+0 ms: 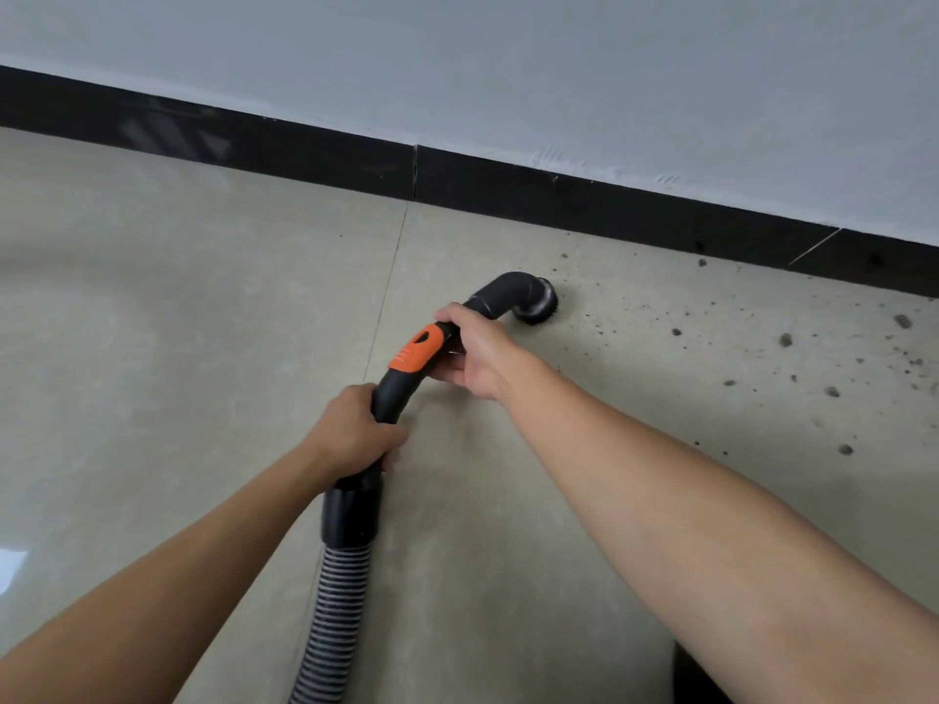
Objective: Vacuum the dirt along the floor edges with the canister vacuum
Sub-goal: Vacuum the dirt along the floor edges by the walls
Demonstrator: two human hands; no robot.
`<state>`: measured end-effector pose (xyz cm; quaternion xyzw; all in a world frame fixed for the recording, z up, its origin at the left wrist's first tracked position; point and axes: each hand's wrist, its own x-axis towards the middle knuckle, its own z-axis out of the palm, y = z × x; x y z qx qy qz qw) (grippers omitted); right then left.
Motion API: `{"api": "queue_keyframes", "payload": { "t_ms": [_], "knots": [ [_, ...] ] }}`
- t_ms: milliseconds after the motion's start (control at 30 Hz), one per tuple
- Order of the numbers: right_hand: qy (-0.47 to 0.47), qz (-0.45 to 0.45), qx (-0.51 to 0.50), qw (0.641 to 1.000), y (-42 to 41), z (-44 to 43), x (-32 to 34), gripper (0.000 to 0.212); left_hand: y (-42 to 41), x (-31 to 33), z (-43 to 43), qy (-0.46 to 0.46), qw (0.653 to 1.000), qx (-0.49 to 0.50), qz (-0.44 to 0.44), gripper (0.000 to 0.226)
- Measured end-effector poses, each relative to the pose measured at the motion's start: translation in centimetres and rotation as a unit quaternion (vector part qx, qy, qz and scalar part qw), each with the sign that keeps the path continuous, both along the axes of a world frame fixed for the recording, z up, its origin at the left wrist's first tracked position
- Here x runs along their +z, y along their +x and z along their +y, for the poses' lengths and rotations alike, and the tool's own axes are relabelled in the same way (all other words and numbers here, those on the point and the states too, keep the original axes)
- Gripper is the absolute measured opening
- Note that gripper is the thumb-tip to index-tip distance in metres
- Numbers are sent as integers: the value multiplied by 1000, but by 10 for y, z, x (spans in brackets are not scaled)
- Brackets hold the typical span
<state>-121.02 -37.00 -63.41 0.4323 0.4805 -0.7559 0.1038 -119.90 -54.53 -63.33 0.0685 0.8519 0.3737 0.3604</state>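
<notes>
A black vacuum handle point(395, 393) with an orange slider point(416, 348) curves over the beige tile floor. Its black elbow ends in a round brush nozzle point(539, 307) that touches the floor a short way from the wall. My right hand point(472, 348) grips the handle just behind the elbow. My left hand point(350, 431) grips the lower handle above the cuff, where the ribbed grey hose point(338, 622) runs down out of view. Dark dirt crumbs point(785, 340) lie scattered to the right of the nozzle. The canister itself is out of view.
A black skirting board point(559, 198) runs diagonally under a pale grey wall point(508, 68). More crumbs point(844, 449) dot the floor toward the right edge. The tiles left of the nozzle show no dirt. A dark object point(696, 678) sits at the bottom edge.
</notes>
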Motion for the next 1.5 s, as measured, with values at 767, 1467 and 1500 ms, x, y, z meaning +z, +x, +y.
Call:
{"api": "queue_keyframes", "payload": {
  "t_ms": [767, 1467, 1500],
  "knots": [
    [3, 8, 32, 999, -49, 62, -1, 14, -36, -9, 62, 15, 999, 44, 25, 12],
    [-17, 0, -28, 999, -26, 137, 6, 19, -40, -1, 133, -4, 997, -45, 68, 16],
    [-20, 2, -15, 1000, -32, 118, 4, 20, -42, 2, 114, -14, 997, -37, 70, 15]
  ]
}}
